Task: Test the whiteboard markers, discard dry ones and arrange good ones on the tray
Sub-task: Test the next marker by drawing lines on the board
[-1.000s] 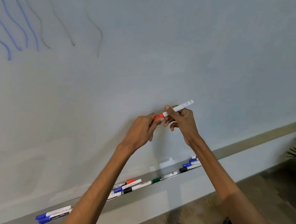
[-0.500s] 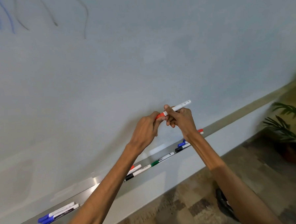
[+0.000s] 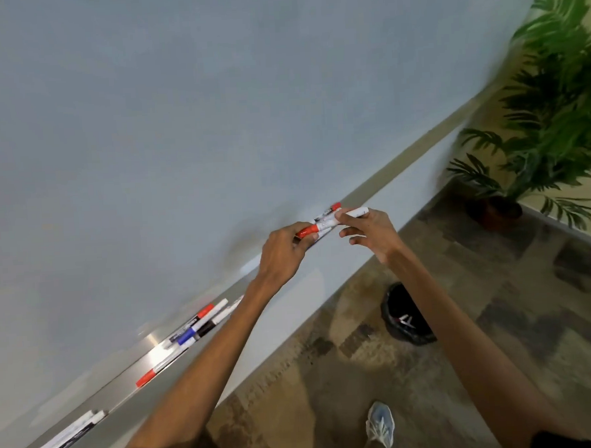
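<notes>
I hold a white marker with a red cap point(image 3: 325, 225) level in front of the whiteboard point(image 3: 179, 127). My left hand point(image 3: 282, 252) pinches the red cap end. My right hand point(image 3: 370, 233) pinches the white barrel near its far end, with the lower fingers loose. Below runs the metal tray point(image 3: 149, 344), slanting up to the right. On it lie a red-capped marker point(image 3: 161, 369), a cluster of red, blue and black markers point(image 3: 200, 323), two blue-capped markers point(image 3: 55, 445) at the lower left, and more markers point(image 3: 331, 211) just behind my hands.
A black bin point(image 3: 407, 317) stands on the patterned floor below my right forearm. A potted palm point(image 3: 552, 114) fills the right corner. My shoe point(image 3: 380, 425) shows at the bottom.
The view has swung down and to the right, so the board scribbles have left the frame and the bin, floor and plant appear. Both hands still hold the red marker, now lower, near the tray.
</notes>
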Demonstrator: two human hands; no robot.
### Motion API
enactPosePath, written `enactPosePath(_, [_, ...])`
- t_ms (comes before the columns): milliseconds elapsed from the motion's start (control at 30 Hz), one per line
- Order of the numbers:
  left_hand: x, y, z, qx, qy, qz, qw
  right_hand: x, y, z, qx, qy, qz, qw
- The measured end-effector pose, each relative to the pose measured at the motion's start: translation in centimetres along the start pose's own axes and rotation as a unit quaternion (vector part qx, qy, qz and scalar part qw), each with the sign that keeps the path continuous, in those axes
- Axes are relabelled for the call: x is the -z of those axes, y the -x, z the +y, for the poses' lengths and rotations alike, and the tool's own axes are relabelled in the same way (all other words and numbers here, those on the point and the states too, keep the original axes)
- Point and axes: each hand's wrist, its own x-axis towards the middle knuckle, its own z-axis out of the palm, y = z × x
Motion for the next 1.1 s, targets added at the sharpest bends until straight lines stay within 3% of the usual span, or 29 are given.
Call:
enactPosePath(100, [-3.5,-1.3,0.7,0.025,0.041,-0.015,0.999,4.3,-0.9,1.4,-0.012,0.079,0.015,0.997])
enactPosePath(200, [-7.6,-2.5,1.9,0.02,0.008,-0.048,0.999,9.6,-2.1,3.4,0.003,0.192,0.019,0.981])
enactPosePath(400, [-18.3,-5.1,4.0,-0.043,-0.09,-0.115,0.988,18.4,-3.9,8.9,0.006,0.466,-0.037,0.884])
enactPosePath(700, [-32.2,-9.0,5.9,-0.166,-0.171,-0.208,0.949,28.9,-7.3,15.1,-0.062,0.5,0.024,0.864])
enactPosePath(867, [-37.8,-10.4,6.1,-0.119,-0.123,-0.248,0.954,32.3,-9.4,17.9,-0.074,0.512,0.056,0.854])
enactPosePath(1000, [-40.1,-11.7,6.1,-0.088,-0.105,-0.269,0.953,34.7,-11.1,19.4,-0.104,0.555,0.06,0.823])
enactPosePath(1100, [-40.9,-12.0,5.7,-0.075,-0.104,-0.285,0.95,35.7,-11.7,20.0,-0.115,0.548,0.073,0.825])
